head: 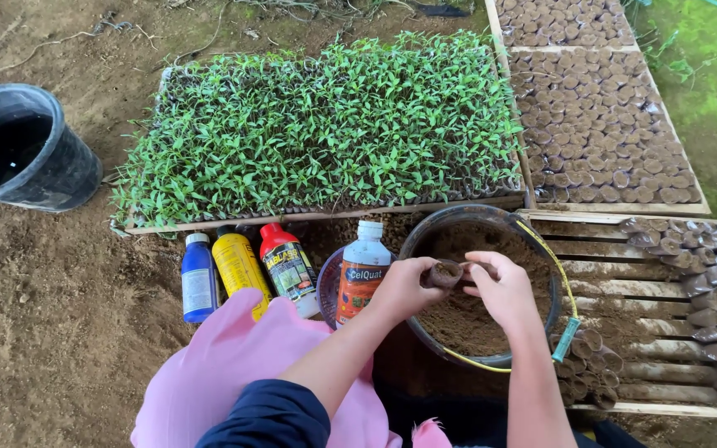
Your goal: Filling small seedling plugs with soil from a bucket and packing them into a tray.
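Observation:
My left hand [404, 286] holds a small soil-filled pot [444, 273] over a bucket of brown soil [541, 249]. My right hand [504, 290] pinches the pot's rim from the right, fingers closed on it. Both hands hover above the soil surface. A yellow handle with a teal grip [564, 338] hangs on the bucket's right side. Filled small pots [595, 369] lie just right of the bucket on a slatted wooden frame [665, 406].
A tray of green seedlings [325, 124] stands beyond the bucket. Blue [198, 278], yellow [239, 265], red [288, 267] and clear orange-labelled [363, 270] bottles lie at the left. A black bucket [22, 149] sits far left. Wooden frames of filled pots [599, 124] fill the right.

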